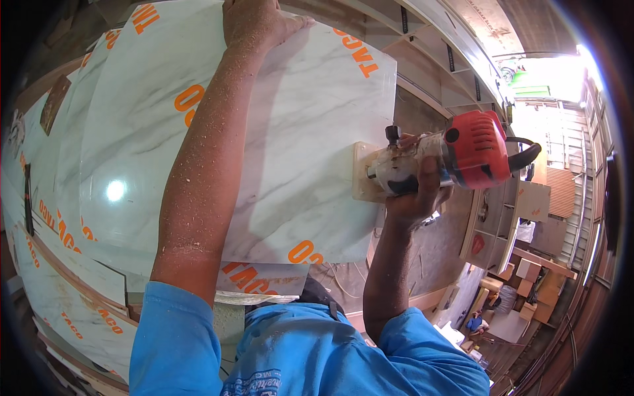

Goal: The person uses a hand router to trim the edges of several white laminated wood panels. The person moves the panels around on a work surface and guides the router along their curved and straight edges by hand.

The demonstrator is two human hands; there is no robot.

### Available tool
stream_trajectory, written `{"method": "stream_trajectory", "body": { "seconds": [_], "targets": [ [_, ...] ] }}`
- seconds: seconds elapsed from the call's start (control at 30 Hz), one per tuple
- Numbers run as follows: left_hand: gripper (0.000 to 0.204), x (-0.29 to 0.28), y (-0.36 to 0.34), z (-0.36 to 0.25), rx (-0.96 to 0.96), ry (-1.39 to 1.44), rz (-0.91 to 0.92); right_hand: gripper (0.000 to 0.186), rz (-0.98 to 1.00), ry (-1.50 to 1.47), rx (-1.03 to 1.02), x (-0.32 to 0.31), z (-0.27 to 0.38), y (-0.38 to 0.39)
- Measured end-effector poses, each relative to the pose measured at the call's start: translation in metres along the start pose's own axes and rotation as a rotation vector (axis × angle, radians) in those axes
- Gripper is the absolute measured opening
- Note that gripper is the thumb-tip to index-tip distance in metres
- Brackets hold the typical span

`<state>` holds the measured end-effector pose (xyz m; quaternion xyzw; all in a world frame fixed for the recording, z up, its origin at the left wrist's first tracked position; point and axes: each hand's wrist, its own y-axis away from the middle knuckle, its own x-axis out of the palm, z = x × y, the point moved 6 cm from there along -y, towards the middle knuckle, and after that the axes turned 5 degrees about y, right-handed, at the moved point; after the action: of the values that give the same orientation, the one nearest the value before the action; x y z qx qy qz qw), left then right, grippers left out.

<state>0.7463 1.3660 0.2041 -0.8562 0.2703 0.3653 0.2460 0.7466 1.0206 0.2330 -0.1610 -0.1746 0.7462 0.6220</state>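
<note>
A white marble-patterned laminate board (pixel 310 152) with orange printing lies in front of me. My right hand (pixel 422 195) is closed around a trim router (pixel 477 150) with a red motor housing, a clear body and a black knob. The router lies on its side at the board's right edge, and its square base (pixel 365 171) overlaps that edge. The bit is hidden. My left hand (pixel 256 23) rests on the board's far edge with the thumb stretched to the right; its other fingers are cut off by the picture's top. Dust speckles my left forearm.
More marble-patterned sheets (pixel 66 310) are stacked at the left. A pale cabinet frame (pixel 456 66) stands beyond the board at the far right. The router's black cord (pixel 525 155) curves off its back end. Wood offcuts (pixel 528 277) and a seated person (pixel 477 323) are farther right.
</note>
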Motion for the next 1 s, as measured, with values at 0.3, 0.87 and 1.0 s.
{"method": "stream_trajectory", "body": {
  "seconds": [0.3, 0.87, 1.0],
  "targets": [
    [0.059, 0.001, -0.003, 0.003, 0.031, -0.001, -0.014, 0.032, -0.003, -0.021, 0.041, 0.013, -0.010, -0.023],
    [0.063, 0.017, -0.007, 0.009, 0.088, -0.122, -0.011, 0.037, -0.100, 0.106, -0.030, 0.023, -0.022, -0.052],
    [0.061, 0.016, -0.007, 0.010, 0.100, -0.107, -0.035, 0.046, -0.076, 0.045, 0.045, 0.021, -0.032, -0.057]
  ]
}}
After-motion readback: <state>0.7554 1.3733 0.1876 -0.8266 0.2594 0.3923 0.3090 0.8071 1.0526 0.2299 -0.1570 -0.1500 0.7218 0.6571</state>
